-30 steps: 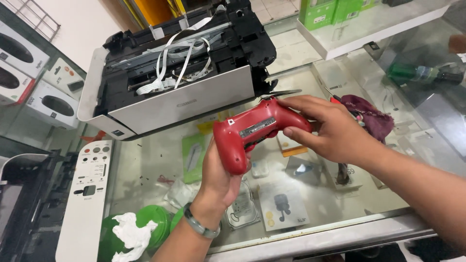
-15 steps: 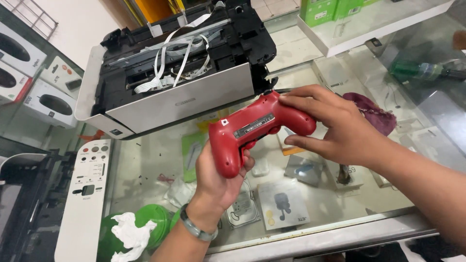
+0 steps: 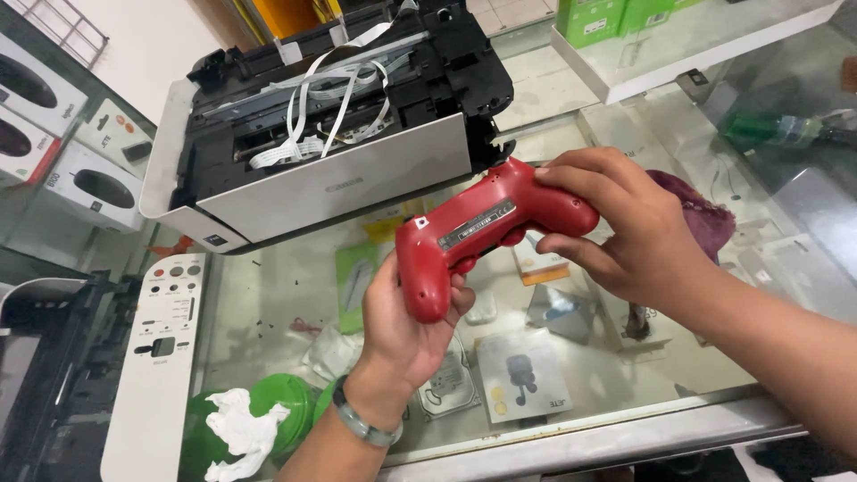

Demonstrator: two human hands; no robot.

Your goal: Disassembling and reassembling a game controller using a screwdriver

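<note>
Red gamepad [image 3: 486,230] held above the glass counter [image 3: 625,393], back side up (label visible). Left hand [image 3: 406,326] clasps one grip; right hand [image 3: 629,228] clamps the other, steadying it before the opened printer [image 3: 330,125].

The red game controller [image 3: 482,236] has tipped more. Before, it lay nearly flat; now its right end points up toward 2 o'clock and its left grip hangs down toward 7 o'clock. The left hand [image 3: 406,326] has slid lower on that grip. The right hand [image 3: 625,223] has moved up toward 1 o'clock.
</note>
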